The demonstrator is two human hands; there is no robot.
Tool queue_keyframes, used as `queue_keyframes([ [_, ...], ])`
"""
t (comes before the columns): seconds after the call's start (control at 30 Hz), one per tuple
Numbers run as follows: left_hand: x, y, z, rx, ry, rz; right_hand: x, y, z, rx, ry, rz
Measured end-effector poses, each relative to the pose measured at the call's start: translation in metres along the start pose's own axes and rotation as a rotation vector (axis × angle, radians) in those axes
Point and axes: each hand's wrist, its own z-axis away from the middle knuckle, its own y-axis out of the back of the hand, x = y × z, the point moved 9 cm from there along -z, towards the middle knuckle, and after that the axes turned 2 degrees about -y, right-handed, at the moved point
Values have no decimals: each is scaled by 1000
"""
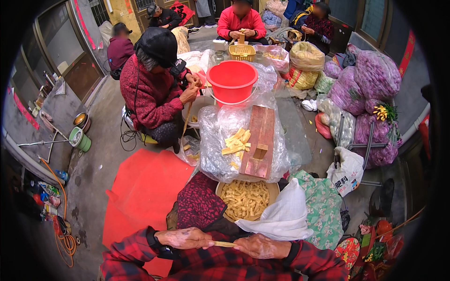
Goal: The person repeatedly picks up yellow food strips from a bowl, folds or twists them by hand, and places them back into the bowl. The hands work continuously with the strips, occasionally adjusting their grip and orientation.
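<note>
A short, pale yellow strip (pixel 224 244) stretches level between my two hands, close in front of my lap. Its left end is pinched by my left hand (pixel 186 239), its right end by my right hand (pixel 263 246). Just beyond them sits a round basin (pixel 276 192) full of similar knotted or folded yellow pieces (pixel 244 199). A white cloth (pixel 283 214) drapes over the basin's right side. Farther off, loose flat yellow strips (pixel 237 140) lie on clear plastic sheeting (pixel 214 165), beside a reddish wooden board (pixel 260 123) with a small wood block (pixel 260 151) on it.
A red bucket (pixel 232 82) stands on the table beyond the board. At the left, a seated person (pixel 151 91) handles a long strip. Other people sit farther back. Red sheeting (pixel 140 189) covers floor on my left; bags of purple flowers (pixel 378 75) and a metal-legged stool (pixel 369 145) stand right.
</note>
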Motion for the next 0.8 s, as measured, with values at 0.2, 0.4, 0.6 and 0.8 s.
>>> queue_keyframes([
  [0.2,20,26,13,303,-46,413,-4,34,-17,255,32,-139],
  [0.4,60,55,10,511,-676,1072,-23,62,-44,482,104,-59],
  [0.6,81,46,-13,774,-724,477,-5,73,-43,556,-54,-154],
  [0.8,79,25,-42,858,-609,-395,40,46,-7,420,-250,-295],
])
